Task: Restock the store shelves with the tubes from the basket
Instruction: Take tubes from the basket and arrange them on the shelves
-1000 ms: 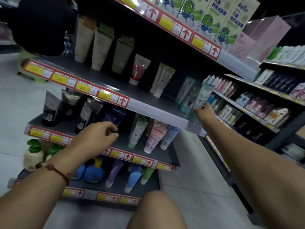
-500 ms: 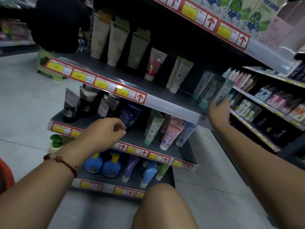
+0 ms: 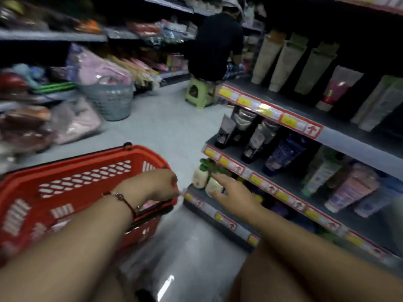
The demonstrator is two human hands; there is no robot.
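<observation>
A red plastic basket point(image 3: 72, 182) stands on the floor at lower left, with pink items dimly visible inside it at its right end. My left hand point(image 3: 152, 184) reaches down over that end, fingers curled downward and hidden; what they hold is unclear. My right hand point(image 3: 233, 195) hovers in front of the lowest shelf point(image 3: 220, 216) with straight fingers, holding nothing. Tubes stand on the shelves to the right: cream ones point(image 3: 283, 64) on top, dark ones point(image 3: 257, 136) and a pink one point(image 3: 353, 188) below.
A person in black sits on a green stool point(image 3: 199, 94) at the far end of the shelf unit. A grey basket point(image 3: 109, 101) and bagged goods line the left side of the aisle. Green-capped bottles point(image 3: 202, 175) stand beside my right hand. My knees fill the bottom.
My view has swung left and down, and the red basket has come into sight. My right hand left the tubes on the upper shelf and dropped low. My left hand moved over the basket.
</observation>
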